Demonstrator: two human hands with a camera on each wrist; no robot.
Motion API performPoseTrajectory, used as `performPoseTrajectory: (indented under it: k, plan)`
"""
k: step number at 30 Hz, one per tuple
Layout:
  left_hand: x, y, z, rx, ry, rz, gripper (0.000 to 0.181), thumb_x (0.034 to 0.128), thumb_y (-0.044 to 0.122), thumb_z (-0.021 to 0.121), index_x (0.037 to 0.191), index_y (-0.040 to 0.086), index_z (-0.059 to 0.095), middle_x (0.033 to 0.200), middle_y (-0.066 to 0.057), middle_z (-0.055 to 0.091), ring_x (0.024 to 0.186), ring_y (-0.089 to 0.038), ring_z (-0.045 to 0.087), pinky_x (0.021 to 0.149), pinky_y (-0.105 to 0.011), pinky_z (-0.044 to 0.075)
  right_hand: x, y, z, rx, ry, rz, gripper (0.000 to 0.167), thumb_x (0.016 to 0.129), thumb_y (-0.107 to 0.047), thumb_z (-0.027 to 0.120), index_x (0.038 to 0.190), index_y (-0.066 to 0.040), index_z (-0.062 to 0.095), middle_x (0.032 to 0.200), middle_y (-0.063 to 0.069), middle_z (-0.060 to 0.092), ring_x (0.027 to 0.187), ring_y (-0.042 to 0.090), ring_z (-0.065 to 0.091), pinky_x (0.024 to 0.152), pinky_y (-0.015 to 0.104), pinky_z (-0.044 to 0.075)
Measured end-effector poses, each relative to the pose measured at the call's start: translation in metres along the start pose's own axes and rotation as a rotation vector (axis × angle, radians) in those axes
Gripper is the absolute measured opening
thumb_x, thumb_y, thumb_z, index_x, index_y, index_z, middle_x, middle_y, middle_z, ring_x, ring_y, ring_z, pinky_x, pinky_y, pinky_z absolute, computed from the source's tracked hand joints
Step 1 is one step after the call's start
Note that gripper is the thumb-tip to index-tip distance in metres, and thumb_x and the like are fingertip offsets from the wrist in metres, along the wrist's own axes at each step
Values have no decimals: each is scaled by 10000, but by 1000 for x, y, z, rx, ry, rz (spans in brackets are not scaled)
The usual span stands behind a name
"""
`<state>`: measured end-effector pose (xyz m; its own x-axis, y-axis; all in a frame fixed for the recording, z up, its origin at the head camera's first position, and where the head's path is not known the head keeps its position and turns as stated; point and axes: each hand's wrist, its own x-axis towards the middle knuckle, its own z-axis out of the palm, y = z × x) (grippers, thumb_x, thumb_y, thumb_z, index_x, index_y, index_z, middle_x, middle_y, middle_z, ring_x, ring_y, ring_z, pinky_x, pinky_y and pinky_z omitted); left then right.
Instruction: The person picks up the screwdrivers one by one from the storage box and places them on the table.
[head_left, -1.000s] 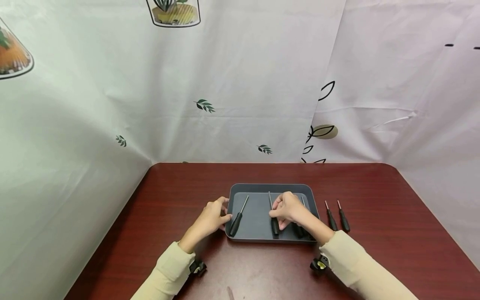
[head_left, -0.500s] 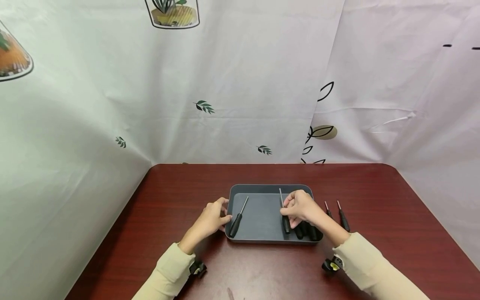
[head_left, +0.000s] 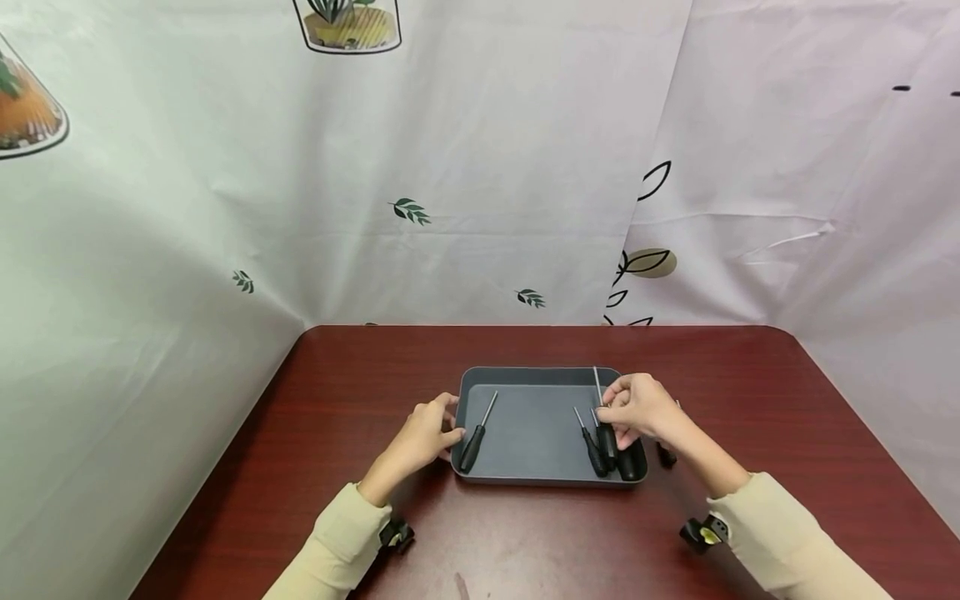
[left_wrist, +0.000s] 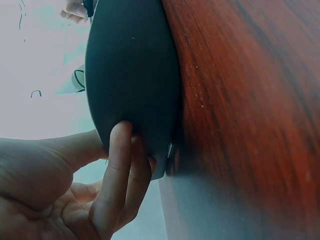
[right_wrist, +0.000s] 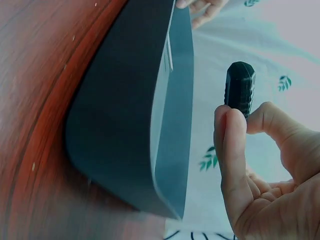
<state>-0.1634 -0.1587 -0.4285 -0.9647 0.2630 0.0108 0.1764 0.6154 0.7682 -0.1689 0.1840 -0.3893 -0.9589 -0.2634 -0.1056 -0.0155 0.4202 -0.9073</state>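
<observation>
A grey rectangular tray (head_left: pixel 521 425) sits on the table. My left hand (head_left: pixel 422 429) grips its left wall; in the left wrist view the fingers (left_wrist: pixel 119 165) press the outside and the thumb passes behind the rim. Over the tray's right end, my right hand (head_left: pixel 643 408) pinches a black-handled screwdriver (head_left: pixel 606 443), shaft pointing away from me. In the right wrist view its handle end (right_wrist: pixel 241 85) shows above the rim, between thumb and fingers. One screwdriver (head_left: pixel 472 448) lies at the tray's left side, another (head_left: pixel 594 454) towards the right. A dark handle (head_left: pixel 632 462) fills the right front corner.
Right of the tray, a screwdriver handle (head_left: pixel 666 455) and a second metal tip (head_left: pixel 678 403) show around my right forearm, which hides the rest. The reddish-brown table (head_left: pixel 375 367) extends on both sides. White patterned cloth (head_left: pixel 480 167) hangs behind it.
My right hand has moved right with the screwdriver, from the tray's middle to its right end. The screwdriver right of centre has come fully into view. The left hand and tray stay put.
</observation>
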Motion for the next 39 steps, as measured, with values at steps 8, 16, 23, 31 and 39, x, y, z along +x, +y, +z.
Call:
performPoseTrajectory:
  k: [8,16,23,31,39]
  plan:
    - [1,1,0,8,2,-1,463,889,-41,704,1305,-105,514,840,-109,628,496,-158,631,451,-284,563,-9,12,-24,9,39,18,207,847,36,679,974,135,549,638,69,619,457,182,608,466,408,588]
    - [-1,1,1,24,7,2,454,887,-47,705,1297,-108,520,843,-109,611,508,-155,626,450,-282,562,-17,28,-47,-13,69,9,216,864,19,697,978,136,556,642,71,631,448,209,611,462,414,585]
    - [-1,3,0,28,-5,-13,463,897,-34,701,1313,-101,511,888,-140,630,510,-153,634,459,-285,567,-26,45,-63,-22,104,10,217,871,28,692,986,153,555,639,60,608,444,193,603,455,391,582]
    - [0,3,1,28,4,-7,459,887,-41,708,1300,-101,517,870,-136,633,495,-158,630,449,-282,562,-35,63,-79,-14,105,13,212,886,27,684,986,163,555,638,59,596,449,183,594,458,381,581]
    - [0,2,1,16,2,1,456,882,-52,707,1294,-103,518,848,-115,622,514,-166,632,446,-274,557,-44,82,-93,-46,136,50,224,886,19,694,984,160,550,633,56,603,455,195,593,456,382,580]
